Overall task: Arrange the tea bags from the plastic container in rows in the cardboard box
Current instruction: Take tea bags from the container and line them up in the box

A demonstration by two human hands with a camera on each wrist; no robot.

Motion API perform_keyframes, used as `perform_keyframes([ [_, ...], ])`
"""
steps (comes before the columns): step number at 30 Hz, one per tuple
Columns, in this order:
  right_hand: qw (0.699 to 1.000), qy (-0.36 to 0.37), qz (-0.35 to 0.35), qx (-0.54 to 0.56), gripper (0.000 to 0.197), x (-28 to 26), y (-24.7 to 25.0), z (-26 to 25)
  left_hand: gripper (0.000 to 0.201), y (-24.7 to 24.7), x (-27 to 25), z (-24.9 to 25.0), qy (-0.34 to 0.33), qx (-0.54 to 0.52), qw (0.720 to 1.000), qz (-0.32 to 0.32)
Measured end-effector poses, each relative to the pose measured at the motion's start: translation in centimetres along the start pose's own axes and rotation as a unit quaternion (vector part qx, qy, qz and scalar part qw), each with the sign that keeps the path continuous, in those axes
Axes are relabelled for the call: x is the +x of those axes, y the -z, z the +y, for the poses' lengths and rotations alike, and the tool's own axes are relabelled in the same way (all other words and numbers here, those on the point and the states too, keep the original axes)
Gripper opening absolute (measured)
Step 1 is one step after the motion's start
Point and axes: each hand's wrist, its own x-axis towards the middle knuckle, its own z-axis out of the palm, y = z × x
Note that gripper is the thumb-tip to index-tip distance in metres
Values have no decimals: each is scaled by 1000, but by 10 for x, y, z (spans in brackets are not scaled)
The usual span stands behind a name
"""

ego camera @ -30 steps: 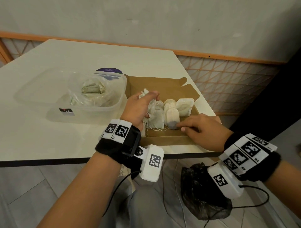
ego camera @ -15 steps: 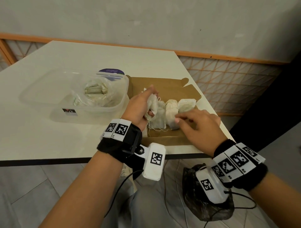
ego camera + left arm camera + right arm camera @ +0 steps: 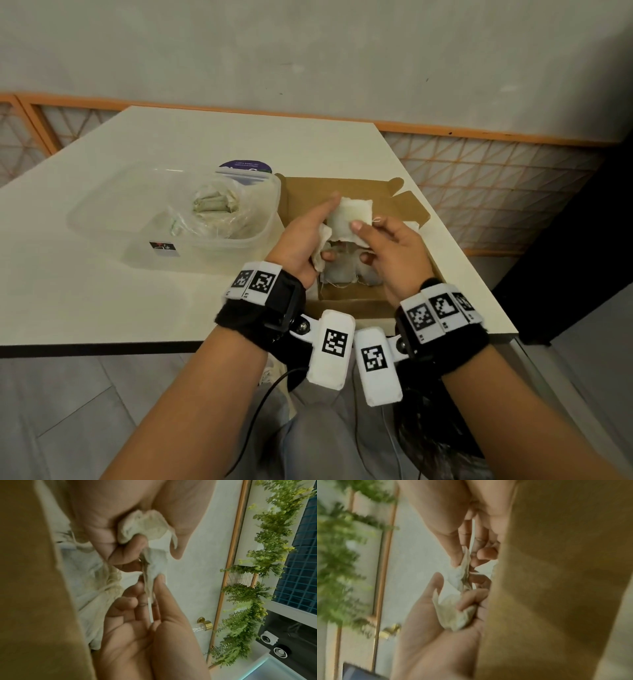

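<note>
Head view: one flat tea bag is held above the cardboard box, pinched at its near right edge between the thumb and fingers of the right hand. The left hand is closed around a crumpled bunch of tea bags; its forefinger is stretched along the flat bag's left side. How many bags are in that bunch cannot be counted. In the box below the hands, roughly three more tea bags are seen lying side by side, with loose strings at their near ends; most of each is covered by the hands, so the count is uncertain.

One clear plastic container stands just left of the box on the white table. Inside it a clear plastic bag holds a heap of tea bags, too tangled to count. A round purple lid is partly hidden behind the container.

In the left wrist view the crumpled bunch is seen pressed into the palm by curled fingers. The right wrist view is blurred; only the pinched bag can be made out.
</note>
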Motion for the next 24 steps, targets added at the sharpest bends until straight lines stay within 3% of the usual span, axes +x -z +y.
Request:
perform_keyframes([
  [4, 993, -34, 0, 113, 18, 2, 6, -2, 11, 0, 0, -3, -27, 37, 999, 18],
  [8, 991, -54, -15, 124, 8, 6, 7, -2, 9, 2, 0, -3, -39, 47, 998, 22],
  [15, 981, -35, 16, 191, 16, 6, 8, -2, 13, -1, -1, -2, -8, 20, 999, 27],
  [20, 984, -36, 41, 172, 6, 8, 13, -2, 13, 1, 2, -3, -4, 21, 999, 36],
  [22, 991, -19, 48, 120, 9, 13, 19, -3, 9, 2, 3, -3, -4, 28, 999, 45],
  [24, 998, -2, 40, 54, 10, 17, 25, -7, 19, 2, 4, -4, -1, 43, 998, 39],
])
